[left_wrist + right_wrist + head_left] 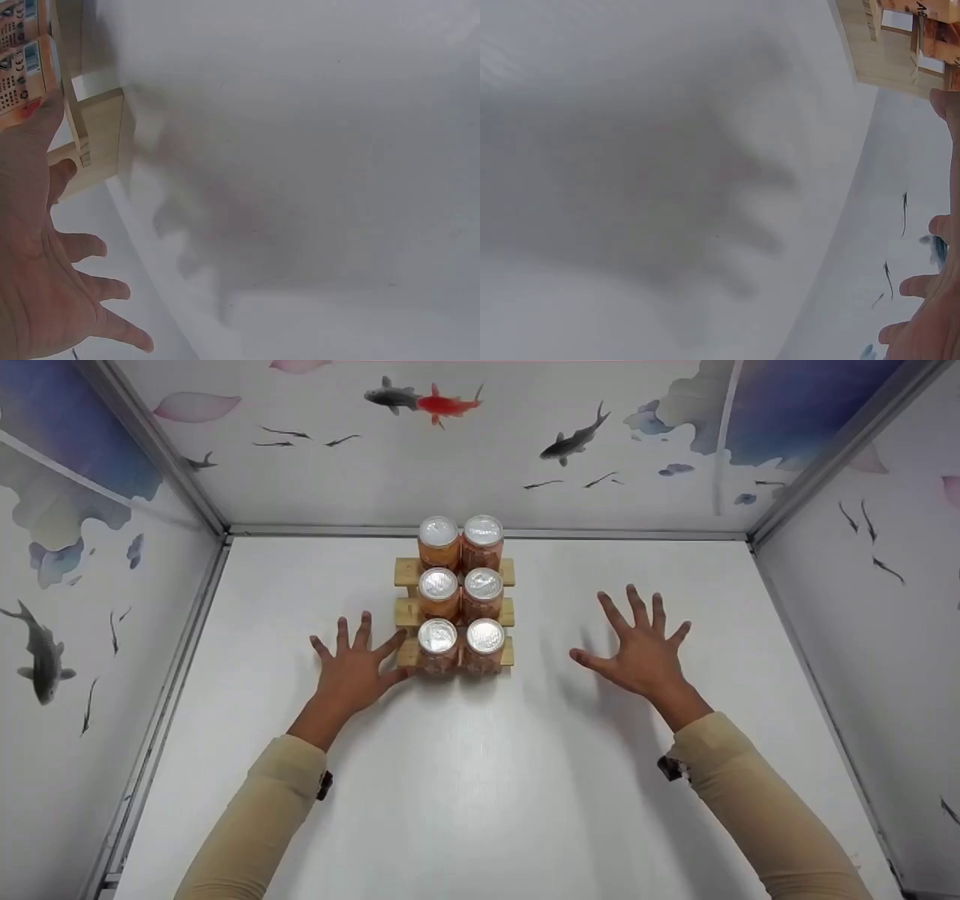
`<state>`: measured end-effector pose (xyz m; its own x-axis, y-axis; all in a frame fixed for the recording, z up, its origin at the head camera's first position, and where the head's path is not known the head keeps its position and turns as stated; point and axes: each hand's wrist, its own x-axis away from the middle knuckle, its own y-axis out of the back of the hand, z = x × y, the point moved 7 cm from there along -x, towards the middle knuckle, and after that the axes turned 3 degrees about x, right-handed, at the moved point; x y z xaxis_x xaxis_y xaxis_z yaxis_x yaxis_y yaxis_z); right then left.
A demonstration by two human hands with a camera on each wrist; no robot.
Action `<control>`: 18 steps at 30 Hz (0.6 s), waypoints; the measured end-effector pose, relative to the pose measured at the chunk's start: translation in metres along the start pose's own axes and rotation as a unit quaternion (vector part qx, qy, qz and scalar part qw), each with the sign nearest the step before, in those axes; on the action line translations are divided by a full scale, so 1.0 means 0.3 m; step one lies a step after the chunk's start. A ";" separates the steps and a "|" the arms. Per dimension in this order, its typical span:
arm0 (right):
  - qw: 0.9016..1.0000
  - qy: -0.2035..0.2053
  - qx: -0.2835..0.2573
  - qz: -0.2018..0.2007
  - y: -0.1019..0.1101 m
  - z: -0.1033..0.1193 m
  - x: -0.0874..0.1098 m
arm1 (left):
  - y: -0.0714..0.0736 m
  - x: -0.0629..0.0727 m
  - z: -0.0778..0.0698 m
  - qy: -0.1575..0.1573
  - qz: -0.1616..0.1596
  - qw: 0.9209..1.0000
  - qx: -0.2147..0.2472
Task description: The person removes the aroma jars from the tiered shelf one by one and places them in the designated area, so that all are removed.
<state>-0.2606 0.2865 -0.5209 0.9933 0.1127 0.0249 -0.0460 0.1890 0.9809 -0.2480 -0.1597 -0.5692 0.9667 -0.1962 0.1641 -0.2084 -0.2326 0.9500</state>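
Stretching underneath, a white counter carries a three-tiered wooden rack. The left grip, fingers spread, is at the rack's left end, contact unclear; the right grip, also spread, hovers well apart. Six silver-lidded jars stand paired on the rack.

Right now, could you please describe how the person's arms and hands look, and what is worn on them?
The sleeves are long and plain tan, with a small black device showing at the inner side of each. The left hand and right hand are bare, without gloves.
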 end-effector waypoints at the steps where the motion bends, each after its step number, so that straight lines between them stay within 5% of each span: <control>1: 1.000 0.001 -0.002 0.001 -0.004 0.008 -0.001 | -0.003 -0.003 -0.002 -0.001 0.000 1.000 0.001; 12: 1.000 0.018 -0.023 0.006 -0.045 0.116 -0.002 | -0.023 -0.022 -0.009 -0.003 0.009 1.000 0.017; 18: 0.995 0.077 -0.060 -0.004 -0.062 0.192 0.002 | -0.028 -0.021 -0.005 -0.015 -0.008 1.000 0.020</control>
<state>-0.2530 0.2268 -0.5279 0.9659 0.2582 -0.0212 -0.0606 0.3047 0.9505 -0.2521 -0.1549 -0.5778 0.9652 -0.2200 0.1413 -0.2002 -0.2738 0.9407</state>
